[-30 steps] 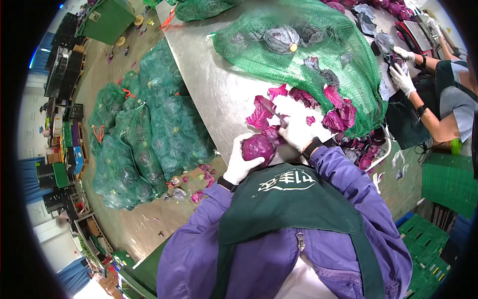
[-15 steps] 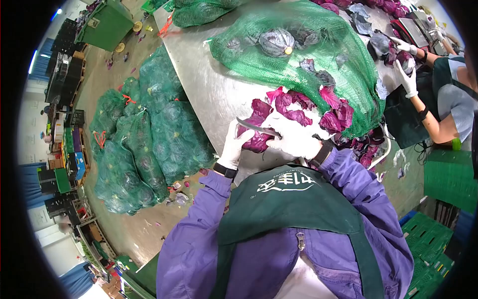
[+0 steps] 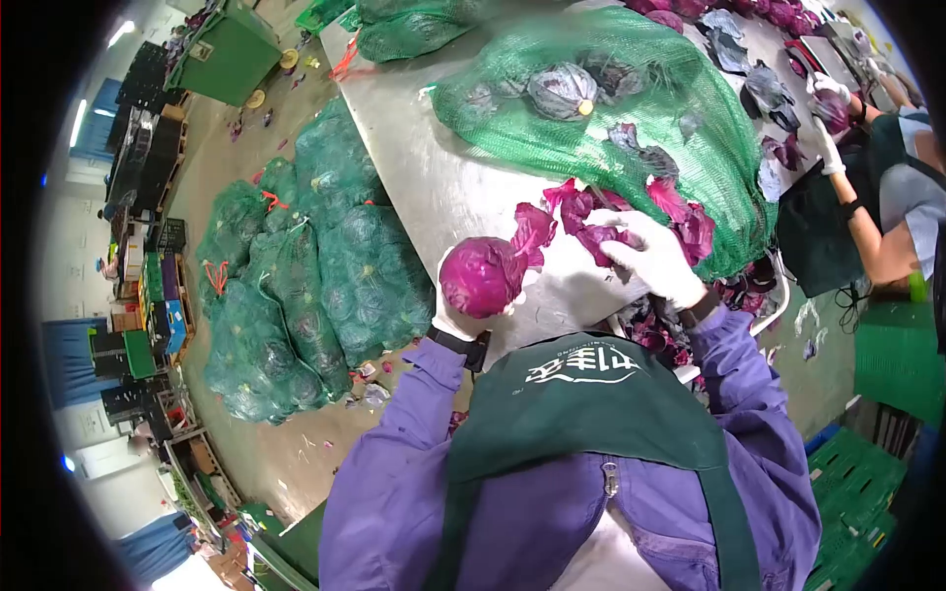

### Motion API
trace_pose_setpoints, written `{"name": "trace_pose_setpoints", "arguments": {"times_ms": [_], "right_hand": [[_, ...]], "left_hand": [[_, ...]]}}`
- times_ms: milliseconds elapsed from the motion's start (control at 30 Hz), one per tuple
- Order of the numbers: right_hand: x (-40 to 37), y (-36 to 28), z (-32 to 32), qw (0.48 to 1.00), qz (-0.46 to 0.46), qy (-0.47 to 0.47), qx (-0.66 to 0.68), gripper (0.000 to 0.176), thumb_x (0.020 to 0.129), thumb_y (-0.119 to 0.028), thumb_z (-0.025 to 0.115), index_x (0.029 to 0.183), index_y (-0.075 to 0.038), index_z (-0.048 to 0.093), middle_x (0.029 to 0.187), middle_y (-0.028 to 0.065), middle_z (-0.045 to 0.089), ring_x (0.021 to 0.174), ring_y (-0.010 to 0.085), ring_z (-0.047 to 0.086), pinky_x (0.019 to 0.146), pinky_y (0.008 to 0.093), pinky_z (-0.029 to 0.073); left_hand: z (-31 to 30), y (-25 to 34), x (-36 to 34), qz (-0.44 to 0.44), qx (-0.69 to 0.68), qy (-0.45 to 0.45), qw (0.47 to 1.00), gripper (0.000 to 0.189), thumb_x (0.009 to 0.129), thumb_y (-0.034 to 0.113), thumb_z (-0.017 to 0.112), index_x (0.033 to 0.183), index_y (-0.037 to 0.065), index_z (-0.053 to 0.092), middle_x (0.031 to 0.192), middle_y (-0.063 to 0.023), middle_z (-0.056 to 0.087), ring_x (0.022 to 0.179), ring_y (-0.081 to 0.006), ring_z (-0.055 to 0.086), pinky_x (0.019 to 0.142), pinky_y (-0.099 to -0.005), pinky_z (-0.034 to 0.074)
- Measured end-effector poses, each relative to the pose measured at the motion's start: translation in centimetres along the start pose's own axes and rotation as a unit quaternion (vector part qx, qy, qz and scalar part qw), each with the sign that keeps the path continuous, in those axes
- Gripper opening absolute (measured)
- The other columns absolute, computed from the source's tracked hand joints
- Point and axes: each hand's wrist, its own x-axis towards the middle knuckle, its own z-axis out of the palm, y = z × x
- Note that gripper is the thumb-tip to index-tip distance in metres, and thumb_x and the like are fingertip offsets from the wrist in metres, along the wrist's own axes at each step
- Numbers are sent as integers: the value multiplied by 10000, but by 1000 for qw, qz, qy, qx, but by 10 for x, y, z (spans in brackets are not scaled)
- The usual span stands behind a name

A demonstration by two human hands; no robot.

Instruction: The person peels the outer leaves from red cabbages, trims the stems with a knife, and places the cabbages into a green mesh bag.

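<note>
A round, shiny red cabbage (image 3: 481, 278) rests in my left hand (image 3: 448, 313), whose white-gloved fingers curl under and around it, mostly hidden. Over the steel table, my right hand (image 3: 652, 258), also gloved, has its thumb and fingers bent round a loose red cabbage leaf (image 3: 597, 242). More peeled leaves (image 3: 533, 229) lie between the two hands and against the green mesh bag (image 3: 601, 148). Inside that bag sit dark whole cabbages (image 3: 563, 92). No knife shows now; the right palm is hidden from view.
Full mesh sacks of cabbages (image 3: 340, 256) stand on the floor at the left of the steel table (image 3: 404, 148). A container of leaf scraps (image 3: 729, 295) is below the table edge at right. A co-worker's gloved hands (image 3: 828, 143) hold a cabbage across the table. Green crates (image 3: 852, 473) stand lower right.
My hands have moved apart: the left draws the cabbage left, while the right has gone right to the leaves. The curved dark knife seen between them earlier is out of sight.
</note>
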Motion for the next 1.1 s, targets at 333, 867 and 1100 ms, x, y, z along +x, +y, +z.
{"name": "trace_pose_setpoints", "arguments": {"times_ms": [333, 867, 1100], "right_hand": [[1, -9, 67, 989, -131, -23, -67, 399, 831, -220, 752, 1163, -40, 623, 990, 34, 636, 817, 118, 550, 738, 277, 467], [-27, -18, 20, 983, -172, 11, -64, 542, 826, -183, 760, 1313, -39, 572, 1064, 51, 634, 955, 104, 567, 861, 255, 465], [-14, -23, 31, 994, -70, -72, 45, 285, 807, -157, 773, 1042, -31, 672, 836, -5, 591, 754, 69, 525, 684, 242, 448]], "left_hand": [[19, 12, 20, -107, -341, -15, 934, 731, 721, 490, 764, 1312, 152, 497, 1281, -19, 592, 1214, -197, 525, 1122, -443, 328], [30, 14, 32, -143, -716, -42, 682, 651, 929, 548, 399, 1343, 51, 462, 1225, -246, 580, 990, -417, 624, 725, -515, 567], [45, 54, 44, -197, -723, -127, 649, 708, 891, 602, 396, 1340, 59, 467, 1211, -194, 579, 990, -388, 623, 739, -601, 535]]}}
